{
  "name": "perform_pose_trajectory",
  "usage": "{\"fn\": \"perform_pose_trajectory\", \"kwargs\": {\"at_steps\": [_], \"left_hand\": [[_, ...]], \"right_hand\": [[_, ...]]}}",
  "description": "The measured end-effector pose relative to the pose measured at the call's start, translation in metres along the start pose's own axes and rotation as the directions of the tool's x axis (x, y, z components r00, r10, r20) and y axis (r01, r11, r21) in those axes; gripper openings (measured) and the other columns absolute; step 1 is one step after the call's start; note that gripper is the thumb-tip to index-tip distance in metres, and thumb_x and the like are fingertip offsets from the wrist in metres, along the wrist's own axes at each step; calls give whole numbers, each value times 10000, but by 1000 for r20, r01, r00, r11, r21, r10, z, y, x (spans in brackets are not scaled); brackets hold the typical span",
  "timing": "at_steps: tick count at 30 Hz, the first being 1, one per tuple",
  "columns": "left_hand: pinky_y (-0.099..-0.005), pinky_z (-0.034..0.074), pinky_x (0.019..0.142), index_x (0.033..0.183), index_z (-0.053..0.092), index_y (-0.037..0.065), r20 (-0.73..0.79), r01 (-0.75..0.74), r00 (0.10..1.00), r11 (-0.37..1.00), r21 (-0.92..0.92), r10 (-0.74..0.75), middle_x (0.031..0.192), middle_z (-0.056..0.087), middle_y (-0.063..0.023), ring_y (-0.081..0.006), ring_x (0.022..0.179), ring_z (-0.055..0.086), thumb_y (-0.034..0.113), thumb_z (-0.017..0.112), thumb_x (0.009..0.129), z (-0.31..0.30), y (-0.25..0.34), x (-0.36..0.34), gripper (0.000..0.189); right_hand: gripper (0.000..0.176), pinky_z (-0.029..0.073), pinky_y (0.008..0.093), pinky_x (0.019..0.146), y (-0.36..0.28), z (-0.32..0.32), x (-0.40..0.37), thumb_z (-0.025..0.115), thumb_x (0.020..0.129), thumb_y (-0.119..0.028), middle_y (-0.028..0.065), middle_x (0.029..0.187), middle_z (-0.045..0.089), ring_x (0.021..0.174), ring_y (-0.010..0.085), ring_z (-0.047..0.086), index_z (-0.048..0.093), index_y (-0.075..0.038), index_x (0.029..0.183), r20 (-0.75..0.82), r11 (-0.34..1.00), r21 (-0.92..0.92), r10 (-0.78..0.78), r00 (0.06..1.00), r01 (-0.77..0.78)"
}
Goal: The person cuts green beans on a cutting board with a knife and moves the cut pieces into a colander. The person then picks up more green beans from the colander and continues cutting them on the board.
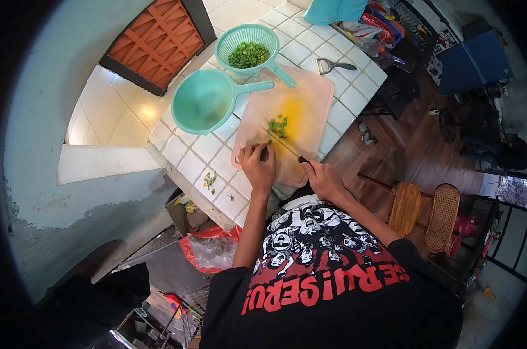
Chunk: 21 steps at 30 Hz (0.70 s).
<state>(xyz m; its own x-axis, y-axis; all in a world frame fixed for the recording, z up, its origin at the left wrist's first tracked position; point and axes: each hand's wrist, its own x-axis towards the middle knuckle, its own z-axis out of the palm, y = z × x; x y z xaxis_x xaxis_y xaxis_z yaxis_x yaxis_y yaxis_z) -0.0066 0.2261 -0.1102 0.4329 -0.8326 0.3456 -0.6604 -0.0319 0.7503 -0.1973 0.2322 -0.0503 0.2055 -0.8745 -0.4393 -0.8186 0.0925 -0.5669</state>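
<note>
My right hand is wrapped round the black handle of a knife, whose blade reaches across the pink cutting board. On the board's left part, my left hand has its fingers bent together around a small green piece near the blade. Chopped green pieces lie beyond the blade, by a yellow stain. A green strainer behind the board holds many chopped green pieces. The green bowl to its left has its handle over the board's edge.
A peeler lies on the white tiled counter, right of the board. Green scraps rest at the counter's near left. Below is a red plastic bag. A wooden chair stands on the right.
</note>
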Motion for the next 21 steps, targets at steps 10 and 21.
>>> {"fn": "perform_pose_trajectory", "kwargs": {"at_steps": [10, 21], "left_hand": [[-405, 449, 860, 903, 775, 34, 1, -49, 999, 998, 33, 49, 897, 690, -112, -300, 922, 611, 106, 789, 805, -1, 3, 3, 122], [-412, 424, 850, 875, 754, 33, -29, -6, 1000, 998, 63, 8, 880, 678, -90, -290, 895, 599, 121, 791, 823, 1, -3, 1, 109]], "right_hand": [[392, 541, 590, 726, -9, 9, 10, 448, 1060, -430, 278, 823, 700, 802, 485, 687, 614, -76, 1045, -5, 968, -227, -111, 994, 107], [451, 511, 619, 737, 2, 2, -4, 453, 1057, -449, 286, 792, 683, 813, 517, 663, 650, -50, 981, -31, 997, -44, -61, 998, 59]]}}
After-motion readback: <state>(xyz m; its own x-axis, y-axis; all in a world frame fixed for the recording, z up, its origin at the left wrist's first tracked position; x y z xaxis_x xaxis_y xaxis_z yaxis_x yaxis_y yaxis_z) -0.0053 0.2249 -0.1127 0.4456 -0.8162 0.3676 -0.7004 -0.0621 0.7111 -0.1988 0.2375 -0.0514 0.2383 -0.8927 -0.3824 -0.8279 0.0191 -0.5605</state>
